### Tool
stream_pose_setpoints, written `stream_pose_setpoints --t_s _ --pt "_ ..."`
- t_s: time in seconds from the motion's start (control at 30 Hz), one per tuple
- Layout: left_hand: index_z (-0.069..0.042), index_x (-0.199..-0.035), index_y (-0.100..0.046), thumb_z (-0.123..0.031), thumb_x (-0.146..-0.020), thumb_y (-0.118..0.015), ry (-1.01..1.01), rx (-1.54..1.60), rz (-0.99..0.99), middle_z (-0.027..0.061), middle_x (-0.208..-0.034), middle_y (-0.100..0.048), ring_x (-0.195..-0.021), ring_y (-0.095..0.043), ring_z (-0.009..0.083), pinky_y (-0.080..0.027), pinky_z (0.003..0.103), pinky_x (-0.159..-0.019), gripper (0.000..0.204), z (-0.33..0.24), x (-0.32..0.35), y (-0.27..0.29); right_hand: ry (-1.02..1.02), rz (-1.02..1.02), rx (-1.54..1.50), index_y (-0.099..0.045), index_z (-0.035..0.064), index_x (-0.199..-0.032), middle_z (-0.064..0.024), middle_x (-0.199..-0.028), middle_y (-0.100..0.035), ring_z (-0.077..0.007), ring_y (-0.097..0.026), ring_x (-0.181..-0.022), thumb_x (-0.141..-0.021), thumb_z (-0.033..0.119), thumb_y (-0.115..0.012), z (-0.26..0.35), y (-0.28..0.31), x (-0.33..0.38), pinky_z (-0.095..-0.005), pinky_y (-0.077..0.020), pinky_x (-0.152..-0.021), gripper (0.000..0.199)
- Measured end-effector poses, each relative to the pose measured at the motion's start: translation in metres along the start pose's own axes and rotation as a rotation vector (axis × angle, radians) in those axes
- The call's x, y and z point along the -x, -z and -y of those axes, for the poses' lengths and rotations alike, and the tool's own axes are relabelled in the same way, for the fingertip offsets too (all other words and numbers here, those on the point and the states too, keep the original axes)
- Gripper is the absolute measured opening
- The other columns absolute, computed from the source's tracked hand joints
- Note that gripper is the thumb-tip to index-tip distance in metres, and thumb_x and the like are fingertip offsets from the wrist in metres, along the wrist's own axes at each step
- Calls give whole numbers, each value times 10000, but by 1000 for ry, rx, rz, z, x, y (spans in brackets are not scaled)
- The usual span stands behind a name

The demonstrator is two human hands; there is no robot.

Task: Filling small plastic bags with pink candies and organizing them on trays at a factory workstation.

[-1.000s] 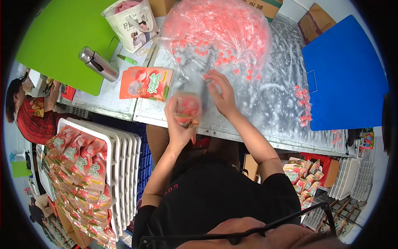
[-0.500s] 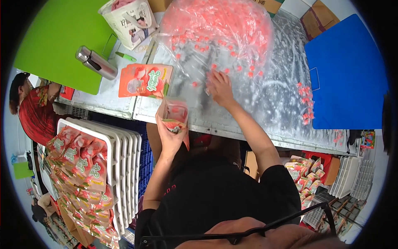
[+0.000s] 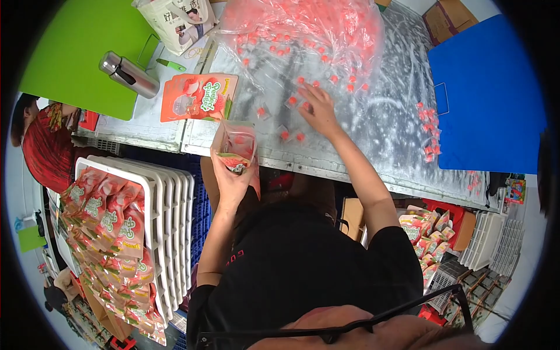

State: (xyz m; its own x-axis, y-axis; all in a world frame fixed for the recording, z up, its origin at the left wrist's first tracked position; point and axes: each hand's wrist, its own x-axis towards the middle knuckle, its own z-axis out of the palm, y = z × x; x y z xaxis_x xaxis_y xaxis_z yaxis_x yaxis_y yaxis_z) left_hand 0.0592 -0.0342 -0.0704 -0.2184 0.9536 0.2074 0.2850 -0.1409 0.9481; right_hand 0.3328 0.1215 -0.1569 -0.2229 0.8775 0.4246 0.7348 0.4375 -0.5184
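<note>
My left hand [image 3: 230, 175] holds an open red pouch [image 3: 236, 146] upright at the table's near edge, its mouth gaping. My right hand [image 3: 318, 108] lies flat on the clear plastic sheet [image 3: 373, 116], fingers spread over small red wrapped candies [image 3: 291, 135]. A large heap of the same candies [image 3: 303, 29] lies in clear plastic farther back. A stack of flat red pouches [image 3: 198, 96] rests on the table left of my left hand.
A steel flask [image 3: 128, 74] lies on a green board [image 3: 76, 52] at far left. A blue board [image 3: 487, 93] lies at right. White trays [image 3: 169, 198] with filled pouches [image 3: 108, 227] stand below left. Another person in red [image 3: 41, 146] is at the left edge.
My left hand has drawn the pouch from the table surface back to the near edge. My right hand has slid over the loose candies, and the view has shifted slightly.
</note>
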Motion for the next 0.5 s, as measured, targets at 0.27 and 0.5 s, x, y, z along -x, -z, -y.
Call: stream_pose_setpoints --t_s 0.27,0.5 --pt "48 -1398 -329 -28 -650 -804 8 -59 -29 176 -1274 -495 -1176 -510 264 -412 367 -1022 890 0 0 1 146 87 211 -614 229 -1320 -79 -1455 -449 -333 -392 -1325 -859 270 -699 14 -4 0 -486 -279 -1109 471" --pt "56 -1380 -350 -71 -678 -833 26 -57 -38 184 -1260 -513 -1167 -520 278 -417 372 -1014 862 4 1 3 114 42 37 -675 178 -1185 -105 -1383 -483 -353 -464 -1227 -822 112 -742 3 -5 29 -468 -415 -1007 374"
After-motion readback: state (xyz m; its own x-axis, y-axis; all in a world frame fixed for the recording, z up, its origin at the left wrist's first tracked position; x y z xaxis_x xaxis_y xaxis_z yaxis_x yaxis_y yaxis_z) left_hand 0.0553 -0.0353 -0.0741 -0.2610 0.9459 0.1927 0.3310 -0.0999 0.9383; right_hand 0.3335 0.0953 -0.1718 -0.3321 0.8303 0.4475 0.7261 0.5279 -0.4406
